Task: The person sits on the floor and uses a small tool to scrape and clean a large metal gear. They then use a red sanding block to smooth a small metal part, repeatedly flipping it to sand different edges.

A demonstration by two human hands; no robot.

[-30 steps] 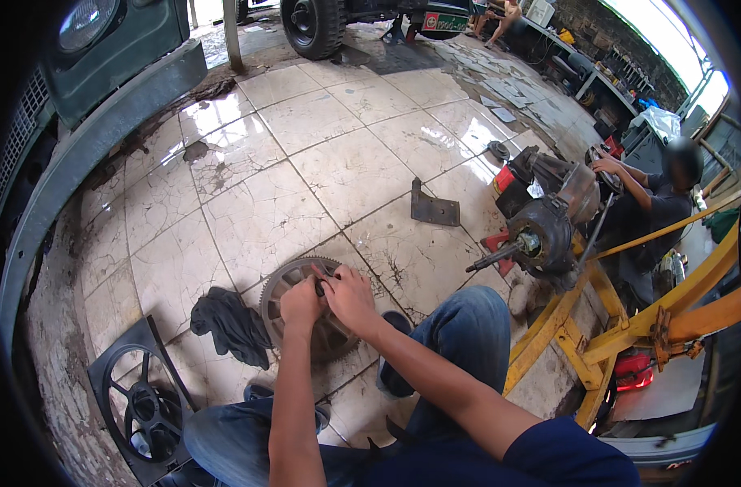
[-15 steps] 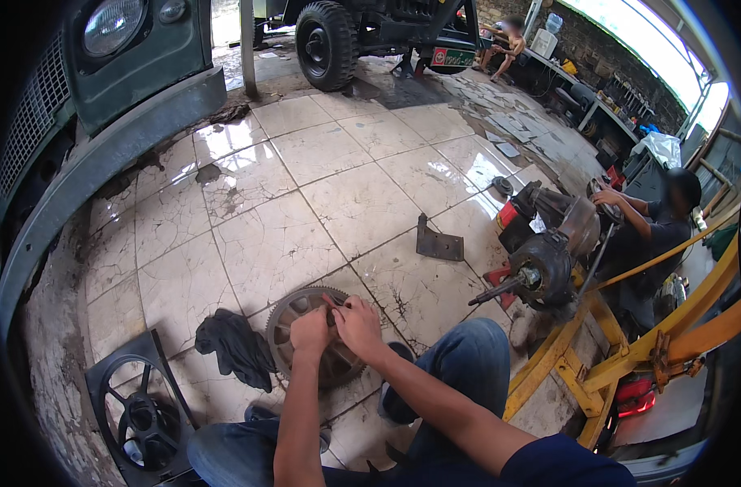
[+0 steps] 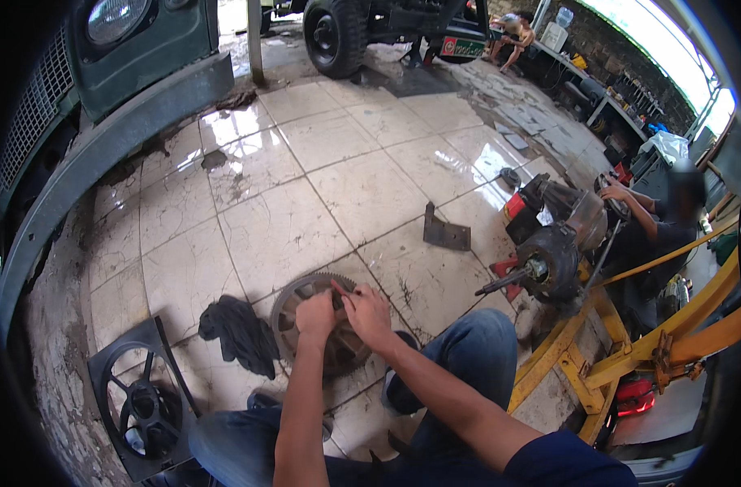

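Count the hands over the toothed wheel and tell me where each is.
2: the left hand near the middle of the toothed wheel, and the right hand close beside it, to the right. Neither is hidden.

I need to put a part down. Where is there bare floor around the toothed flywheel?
Bare tile floor lies beyond the toothed flywheel toward the grey bumper, with a smaller patch between flywheel and L-shaped plate. It is crowded left, by the black cloth and fan shroud, and right, by the bent knee and yellow stand.
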